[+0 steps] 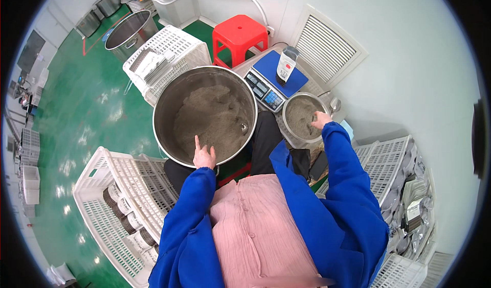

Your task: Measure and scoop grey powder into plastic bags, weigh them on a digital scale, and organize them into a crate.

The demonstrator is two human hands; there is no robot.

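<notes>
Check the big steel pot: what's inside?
Grey-brown powder, heaped unevenly, and something shiny at the right. Whatever lies beneath the powder is covered and can't be seen.

The large pot [166,109] is showing smooth, softly shining metal, while the powder [209,115] inside is looking dry, matt and grainy. The bowl [285,126] is gleaming like metal around its rim. The red stool [239,28] is shining in smooth plastic, the green floor [97,114] is reflecting glossily, the blue jacket [353,180] is appearing matt, and the pink shirt [250,221] is wrinkling in crinkled cloth.
</notes>
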